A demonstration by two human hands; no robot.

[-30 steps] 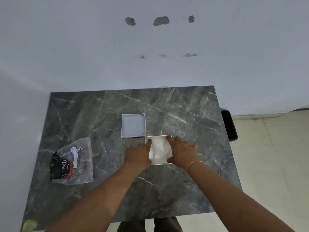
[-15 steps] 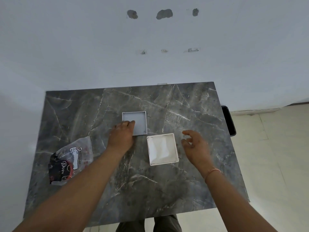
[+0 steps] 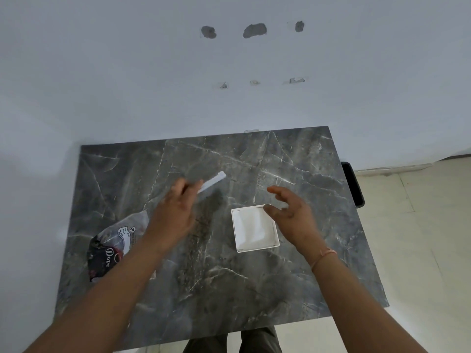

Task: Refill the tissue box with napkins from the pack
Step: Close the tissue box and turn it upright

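The white square tissue box (image 3: pixel 255 247) sits open on the dark marble table (image 3: pixel 229 289), with white napkins (image 3: pixel 249 228) inside. My right hand (image 3: pixel 290 215) hovers over its right edge, fingers apart, holding nothing. My left hand (image 3: pixel 173 212) grips the grey lid (image 3: pixel 212 182), lifted off the table and tilted edge-on, blurred by motion. The plastic napkin pack (image 3: pixel 114 245) with dark print lies flat at the table's left, partly hidden by my left forearm.
A white wall stands behind the table's far edge. A black bin (image 3: pixel 353 184) sits on the tiled floor just past the table's right edge. My legs show below the table's near edge.
My hands left the napkins in the box. My left hand reached to the lid behind the box and has picked it up, tilting it. My right hand drew back to the box's right side.
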